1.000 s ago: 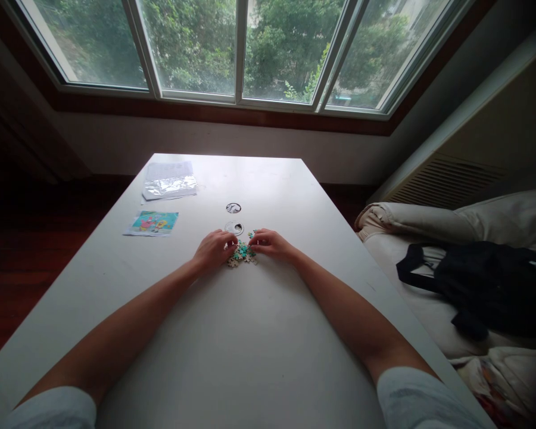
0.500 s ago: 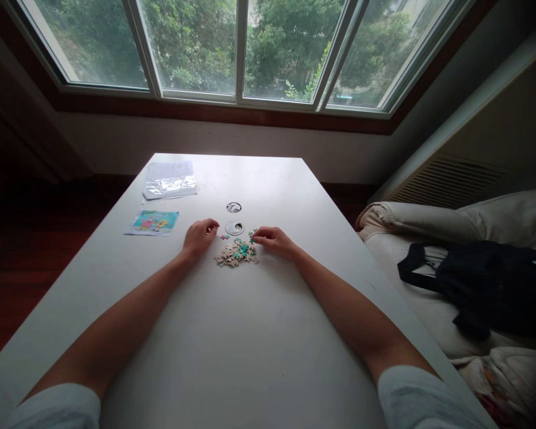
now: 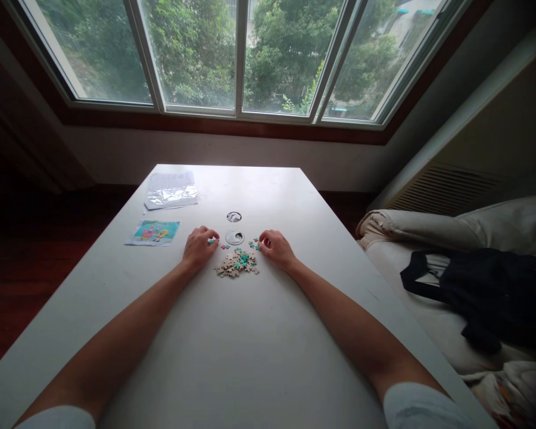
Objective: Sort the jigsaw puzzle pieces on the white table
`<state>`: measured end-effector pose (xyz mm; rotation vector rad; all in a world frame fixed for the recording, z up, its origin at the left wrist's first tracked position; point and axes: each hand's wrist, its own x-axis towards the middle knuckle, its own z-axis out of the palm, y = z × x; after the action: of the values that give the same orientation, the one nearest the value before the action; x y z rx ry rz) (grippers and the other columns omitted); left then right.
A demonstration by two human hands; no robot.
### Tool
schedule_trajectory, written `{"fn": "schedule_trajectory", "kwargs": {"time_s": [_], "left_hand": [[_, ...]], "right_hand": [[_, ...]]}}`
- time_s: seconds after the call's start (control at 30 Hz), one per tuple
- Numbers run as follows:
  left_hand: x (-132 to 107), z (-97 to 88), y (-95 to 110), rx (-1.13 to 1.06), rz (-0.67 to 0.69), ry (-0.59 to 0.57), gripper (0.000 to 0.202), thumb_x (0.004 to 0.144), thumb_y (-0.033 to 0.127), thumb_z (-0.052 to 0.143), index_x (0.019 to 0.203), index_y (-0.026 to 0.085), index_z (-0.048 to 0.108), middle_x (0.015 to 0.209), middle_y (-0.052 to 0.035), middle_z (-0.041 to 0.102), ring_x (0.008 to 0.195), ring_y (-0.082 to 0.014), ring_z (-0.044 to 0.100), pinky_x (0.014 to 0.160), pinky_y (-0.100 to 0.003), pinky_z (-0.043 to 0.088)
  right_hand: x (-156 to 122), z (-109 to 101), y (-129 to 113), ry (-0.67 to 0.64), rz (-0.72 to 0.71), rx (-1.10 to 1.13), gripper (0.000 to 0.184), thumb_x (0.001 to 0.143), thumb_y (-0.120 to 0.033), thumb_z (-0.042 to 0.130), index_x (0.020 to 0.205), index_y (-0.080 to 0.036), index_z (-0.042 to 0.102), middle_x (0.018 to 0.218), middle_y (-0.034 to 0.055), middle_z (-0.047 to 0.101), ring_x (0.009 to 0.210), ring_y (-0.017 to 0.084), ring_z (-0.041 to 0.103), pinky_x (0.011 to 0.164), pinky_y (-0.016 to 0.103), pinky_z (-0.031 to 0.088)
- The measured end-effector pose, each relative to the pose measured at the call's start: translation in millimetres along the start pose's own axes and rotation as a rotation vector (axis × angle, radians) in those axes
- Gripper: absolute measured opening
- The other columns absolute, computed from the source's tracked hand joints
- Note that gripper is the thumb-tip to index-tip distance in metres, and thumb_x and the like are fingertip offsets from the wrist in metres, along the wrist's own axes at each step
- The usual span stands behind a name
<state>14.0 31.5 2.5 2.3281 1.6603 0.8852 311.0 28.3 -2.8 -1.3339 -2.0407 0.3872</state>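
My left hand [image 3: 200, 246] rests on the table left of the puzzle pieces, its fingers closed on a small teal puzzle piece [image 3: 211, 241] at the fingertips. On the other side, my right hand [image 3: 277, 246] has its fingers curled together, right beside a few green and teal pieces [image 3: 252, 243]. Whether a piece is pinched in it is hidden. Between and slightly below the hands lies a heap of puzzle pieces [image 3: 236, 264], mostly plain backs with some teal faces up. A single pink and green piece [image 3: 224, 246] sits just above the heap.
Two round silver-and-dark discs [image 3: 234, 237] lie beyond the heap on the white table [image 3: 250, 345]. At left are a colourful cartoon picture sheet [image 3: 154, 232] and a clear plastic bag over papers [image 3: 172, 190]. A dark bag [image 3: 495, 292] lies on the sofa at right.
The view has tilted up slightly. My right hand has drawn back from the heap to the right, its fingers curling more. A teal piece now shows at my left fingertips.
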Motion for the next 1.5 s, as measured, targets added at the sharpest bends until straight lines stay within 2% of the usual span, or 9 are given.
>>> {"fn": "schedule_trajectory", "kwargs": {"time_s": [0.2, 0.33, 0.47, 0.6, 0.8, 1.03, 1.2, 1.33, 1.5], "left_hand": [[-6, -6.5, 27, -0.108, 0.334, -0.269, 0.014, 0.091, 0.032, 0.058, 0.085, 0.023, 0.068, 0.085, -0.0026, 0.065, 0.081, -0.0179, 0.058, 0.081, -0.032, 0.045], [-9, -14.1, 37, -0.131, 0.416, -0.342, 0.017, 0.089, 0.039, 0.063, 0.093, 0.023, 0.066, 0.086, -0.0028, 0.064, 0.081, -0.0175, 0.058, 0.077, -0.029, 0.044], [-10, -16.0, 36, -0.114, 0.423, -0.377, 0.023, 0.083, 0.042, 0.068, 0.096, 0.024, 0.067, 0.083, -0.0019, 0.063, 0.077, -0.0171, 0.056, 0.073, -0.028, 0.043], [-9, -12.7, 32, -0.154, 0.383, -0.367, 0.019, 0.085, 0.037, 0.063, 0.097, 0.024, 0.069, 0.076, 0.0004, 0.062, 0.070, -0.0143, 0.054, 0.067, -0.025, 0.041], [-9, -6.0, 24, -0.213, 0.303, -0.322, 0.019, 0.088, 0.031, 0.059, 0.101, 0.024, 0.071, 0.076, 0.0019, 0.063, 0.065, -0.0115, 0.052, 0.066, -0.023, 0.042], [-6, -0.9, 16, -0.185, 0.247, -0.158, 0.018, 0.091, 0.026, 0.055, 0.100, 0.023, 0.071, 0.087, -0.0009, 0.066, 0.063, -0.0102, 0.054, 0.066, -0.023, 0.045], [-5, -2.1, 13, -0.166, 0.284, -0.133, 0.019, 0.089, 0.018, 0.055, 0.098, 0.023, 0.071, 0.096, -0.0026, 0.063, 0.066, -0.0097, 0.055, 0.068, -0.023, 0.046], [-5, -1.8, 14, -0.165, 0.310, -0.146, 0.020, 0.089, 0.016, 0.054, 0.097, 0.022, 0.071, 0.095, -0.0026, 0.062, 0.068, -0.0099, 0.056, 0.069, -0.023, 0.045], [-5, 1.2, 15, -0.131, 0.325, -0.142, 0.018, 0.091, 0.017, 0.054, 0.098, 0.022, 0.071, 0.094, -0.0022, 0.063, 0.068, -0.0097, 0.055, 0.069, -0.023, 0.044]], "right_hand": [[-4, -5, -9, -0.171, -0.265, 0.051, 0.007, 0.087, -0.030, 0.067, 0.089, -0.023, 0.069, 0.088, 0.0032, 0.064, 0.086, 0.018, 0.055, 0.084, 0.032, 0.042], [-5, -7, -14, -0.239, -0.355, -0.043, 0.015, 0.085, -0.037, 0.072, 0.092, -0.024, 0.070, 0.091, 0.0046, 0.064, 0.087, 0.020, 0.055, 0.086, 0.033, 0.041], [-5, -4, -12, -0.244, -0.369, -0.054, 0.011, 0.089, -0.034, 0.067, 0.089, -0.024, 0.070, 0.091, 0.0048, 0.064, 0.086, 0.019, 0.056, 0.086, 0.032, 0.041], [-5, -2, -9, -0.217, -0.347, -0.016, 0.016, 0.093, -0.031, 0.060, 0.083, -0.022, 0.069, 0.083, 0.0035, 0.062, 0.079, 0.017, 0.055, 0.081, 0.029, 0.042], [-7, -3, -6, -0.176, -0.228, 0.107, 0.016, 0.093, -0.028, 0.056, 0.090, -0.021, 0.071, 0.087, 0.0020, 0.064, 0.067, 0.012, 0.052, 0.067, 0.024, 0.041], [-7, 1, -2, -0.176, -0.191, 0.127, 0.015, 0.089, -0.020, 0.058, 0.094, -0.023, 0.072, 0.086, 0.0017, 0.065, 0.069, 0.012, 0.054, 0.070, 0.024, 0.044], [-6, -1, -3, -0.097, -0.234, 0.070, 0.013, 0.087, -0.017, 0.061, 0.090, -0.023, 0.072, 0.090, 0.0038, 0.062, 0.081, 0.015, 0.057, 0.076, 0.027, 0.046], [-8, -4, -10, -0.184, -0.339, 0.010, 0.008, 0.088, -0.027, 0.066, 0.093, -0.024, 0.071, 0.094, 0.0050, 0.063, 0.088, 0.019, 0.057, 0.084, 0.032, 0.045], [-7, -6, -15, -0.228, -0.406, -0.085, 0.020, 0.082, -0.028, 0.072, 0.101, -0.023, 0.067, 0.095, 0.0055, 0.064, 0.092, 0.021, 0.055, 0.089, 0.035, 0.041]]}}
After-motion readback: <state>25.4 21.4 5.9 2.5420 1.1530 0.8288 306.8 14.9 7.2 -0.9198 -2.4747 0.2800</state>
